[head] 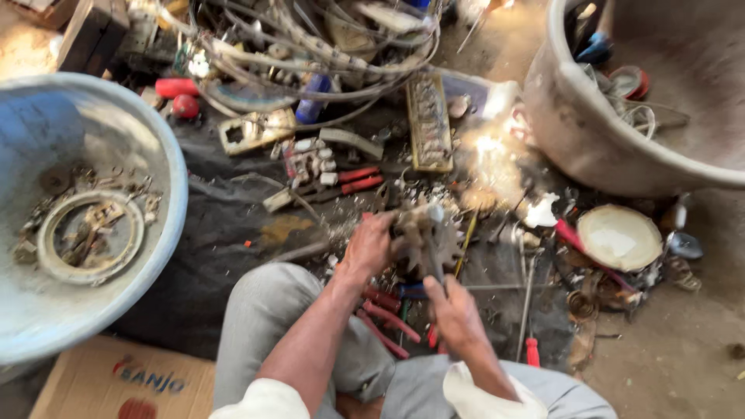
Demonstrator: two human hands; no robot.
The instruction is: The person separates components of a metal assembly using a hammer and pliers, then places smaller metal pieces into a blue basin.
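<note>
My left hand (368, 247) grips the left side of a dirty, grey toothed metal part (425, 237) held above the dark ground cloth between my knees. My right hand (454, 306) is closed around the handle of a slim tool (434, 252) whose shaft runs up against the middle of that part. Red-handled pliers (386, 316) lie just under my hands, and another red-handled pair (351, 180) lies farther off on the cloth.
A large blue-grey basin (167, 225) with rings and scrap stands at left, a big pale tub (574, 147) at upper right. A tangle of cables (310, 54), a round lid (619, 237), a red-handled screwdriver (531, 341) and a cardboard box (116, 384) surround me.
</note>
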